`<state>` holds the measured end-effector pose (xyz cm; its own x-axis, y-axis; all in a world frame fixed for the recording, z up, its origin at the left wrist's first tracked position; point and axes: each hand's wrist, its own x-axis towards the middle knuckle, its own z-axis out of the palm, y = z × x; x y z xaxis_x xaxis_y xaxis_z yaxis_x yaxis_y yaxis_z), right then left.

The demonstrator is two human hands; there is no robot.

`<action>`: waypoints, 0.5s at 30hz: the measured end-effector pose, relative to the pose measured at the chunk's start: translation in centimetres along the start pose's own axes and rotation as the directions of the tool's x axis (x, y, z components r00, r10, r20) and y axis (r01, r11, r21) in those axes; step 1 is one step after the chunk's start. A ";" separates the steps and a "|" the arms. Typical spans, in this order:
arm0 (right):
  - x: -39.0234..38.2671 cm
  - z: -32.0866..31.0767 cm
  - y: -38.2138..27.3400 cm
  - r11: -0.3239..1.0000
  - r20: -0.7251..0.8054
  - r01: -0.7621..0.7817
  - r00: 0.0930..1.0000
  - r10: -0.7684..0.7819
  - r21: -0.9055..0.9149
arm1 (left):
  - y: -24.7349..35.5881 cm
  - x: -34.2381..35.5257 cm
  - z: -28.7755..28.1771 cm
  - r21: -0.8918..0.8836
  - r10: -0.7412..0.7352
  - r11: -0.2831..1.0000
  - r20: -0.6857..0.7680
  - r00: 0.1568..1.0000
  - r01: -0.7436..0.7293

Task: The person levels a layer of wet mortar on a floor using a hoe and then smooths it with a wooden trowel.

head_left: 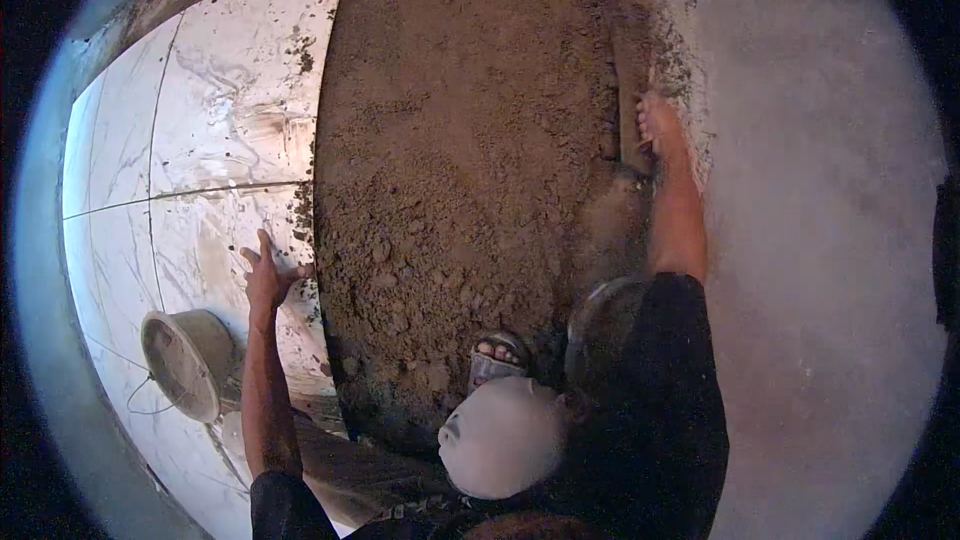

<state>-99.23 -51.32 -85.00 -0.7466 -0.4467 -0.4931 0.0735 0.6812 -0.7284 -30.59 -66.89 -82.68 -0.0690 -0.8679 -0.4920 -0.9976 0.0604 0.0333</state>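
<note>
My left hand (268, 280) lies on the white marbled tiles (215, 120), fingers spread, its thumb toward the tile edge beside the soil. Nothing is in it. Reaching far forward on the right, my right hand (660, 125) has its fingers curled down at the edge of a smooth brown strip (629, 90). What those fingers grip, if anything, is hidden. Between the hands spreads a bed of damp brown soil or mortar (460, 110), fairly level at the far end and lumpy nearer to me. Crumbs of it dot the tile edge.
A grey bucket (222, 340) with a wire handle stands on the tiles at left. My sandalled foot (497, 352) rests on the lumpy soil, near a pale rounded shape (503, 438). A dark round rim (585, 315) shows beside my right arm. Grey concrete (810, 190) borders the right.
</note>
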 end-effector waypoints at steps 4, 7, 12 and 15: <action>-5.7 1.5 6.0 0.966 0.194 -0.070 0.981 0.021 0.248 | -0.2 -0.2 -0.1 0.077 0.018 0.997 -0.016 1.000 -0.017; -9.9 2.4 8.1 0.955 0.205 -0.152 0.974 0.101 0.253 | -2.0 0.2 0.9 0.020 0.000 1.000 -0.032 0.999 0.000; -14.0 1.7 4.3 0.953 0.054 -0.267 0.964 0.262 0.146 | 0.0 -0.1 -1.0 0.005 -0.003 1.000 -0.016 1.000 0.003; -8.1 1.0 2.4 0.981 -0.079 0.133 0.986 -0.145 -0.139 | -0.4 0.1 -0.5 -0.011 0.020 1.000 -0.015 1.000 -0.020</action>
<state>-92.33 -46.67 -83.27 -0.7992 -0.4934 -0.3432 -0.1189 0.6896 -0.7144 -30.24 -67.19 -82.34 -0.0890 -0.8735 -0.4786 -0.9960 0.0724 0.0532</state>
